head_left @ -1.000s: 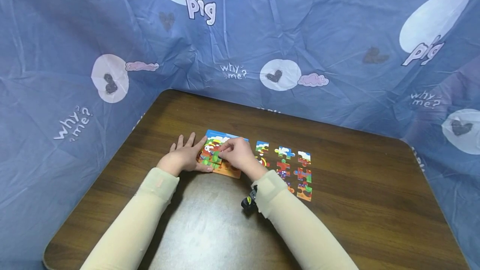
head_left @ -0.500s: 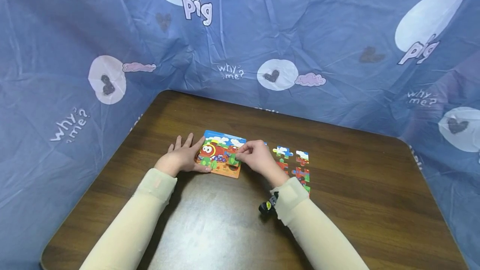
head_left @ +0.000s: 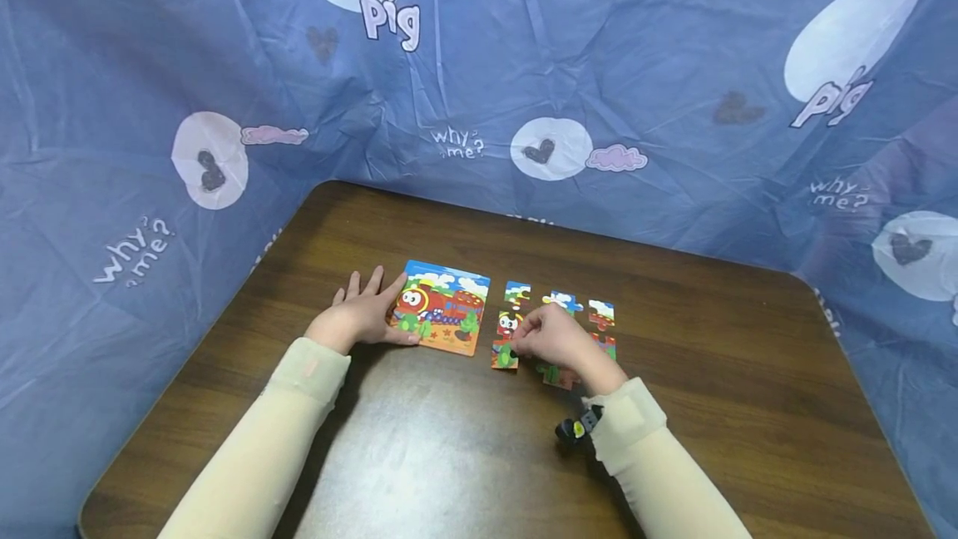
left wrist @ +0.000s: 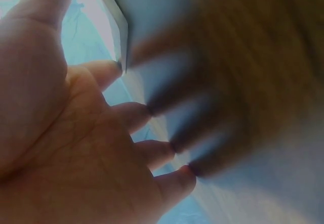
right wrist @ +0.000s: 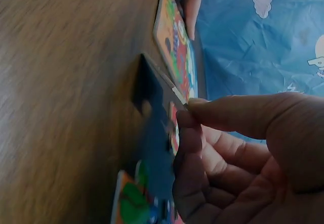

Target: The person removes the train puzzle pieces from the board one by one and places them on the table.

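Note:
A small jigsaw board (head_left: 441, 310) with a red train picture lies on the wooden table. My left hand (head_left: 359, 314) rests with spread fingers against its left side, the thumb along its near edge; in the left wrist view the board's edge (left wrist: 120, 32) stands beside the fingers. My right hand (head_left: 557, 339) is to the right of the board, above the loose pieces. It pinches a jigsaw piece (head_left: 504, 354) with a green cactus between thumb and fingers. That piece shows nearly edge-on and tilted in the right wrist view, its shadow on the table below.
Other jigsaw pieces lie in rough columns right of the board, among them a cloud piece (head_left: 517, 293), a train-face piece (head_left: 509, 323) and a piece (head_left: 601, 314) at the far right. My right hand covers some. A blue printed cloth (head_left: 479, 90) hangs behind the table (head_left: 733, 406).
My right hand has moved right, from over the board to the loose pieces, still pinching a cactus piece. More of the board's picture shows. The left hand stays at the board's left side.

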The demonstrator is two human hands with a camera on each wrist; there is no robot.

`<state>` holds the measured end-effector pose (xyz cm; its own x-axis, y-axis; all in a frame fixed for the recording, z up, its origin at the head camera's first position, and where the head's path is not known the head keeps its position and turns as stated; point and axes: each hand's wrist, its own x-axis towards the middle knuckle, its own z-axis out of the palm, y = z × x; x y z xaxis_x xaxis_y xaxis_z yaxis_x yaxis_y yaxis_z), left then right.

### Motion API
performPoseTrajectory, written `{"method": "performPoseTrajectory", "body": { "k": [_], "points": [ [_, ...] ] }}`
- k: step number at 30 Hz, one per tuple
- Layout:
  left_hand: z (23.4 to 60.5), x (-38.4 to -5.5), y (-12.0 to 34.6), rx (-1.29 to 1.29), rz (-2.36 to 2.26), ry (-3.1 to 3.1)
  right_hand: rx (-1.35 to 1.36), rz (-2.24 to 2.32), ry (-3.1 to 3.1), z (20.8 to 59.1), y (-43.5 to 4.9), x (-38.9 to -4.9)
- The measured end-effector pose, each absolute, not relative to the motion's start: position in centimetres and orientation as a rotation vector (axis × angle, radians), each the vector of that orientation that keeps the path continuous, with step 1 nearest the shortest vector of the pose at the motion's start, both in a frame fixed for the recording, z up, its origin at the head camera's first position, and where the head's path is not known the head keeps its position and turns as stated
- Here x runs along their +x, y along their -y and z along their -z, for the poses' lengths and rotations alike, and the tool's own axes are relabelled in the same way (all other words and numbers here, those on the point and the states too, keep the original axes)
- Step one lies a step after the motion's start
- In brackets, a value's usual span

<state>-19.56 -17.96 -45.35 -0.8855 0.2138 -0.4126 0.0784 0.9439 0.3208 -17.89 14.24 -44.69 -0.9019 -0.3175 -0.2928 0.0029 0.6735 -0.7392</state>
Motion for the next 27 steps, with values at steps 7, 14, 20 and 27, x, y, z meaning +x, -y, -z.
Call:
{"method": "performPoseTrajectory", "body": {
  "k": [7, 14, 20, 27],
  "points": [
    [45.4, -19.6, 18.3, 0.212, -0.417, -2.642, -0.140, 1.021, -2.536, 45.0, -14.2, -17.3],
    [45.4, -19.6, 18.3, 0.217, -0.431, -2.636, -0.162, 0.957, -2.602, 45.2, -13.4, -17.2],
    [45.5, -19.7, 18.1, 0.225, -0.432, -2.632, -0.180, 0.908, -2.659, 45.2, -13.0, -16.9],
    [45.3, -19.6, 18.2, 0.230, -0.424, -2.636, -0.175, 0.865, -2.705, 45.3, -12.8, -16.9]
  ]
}}
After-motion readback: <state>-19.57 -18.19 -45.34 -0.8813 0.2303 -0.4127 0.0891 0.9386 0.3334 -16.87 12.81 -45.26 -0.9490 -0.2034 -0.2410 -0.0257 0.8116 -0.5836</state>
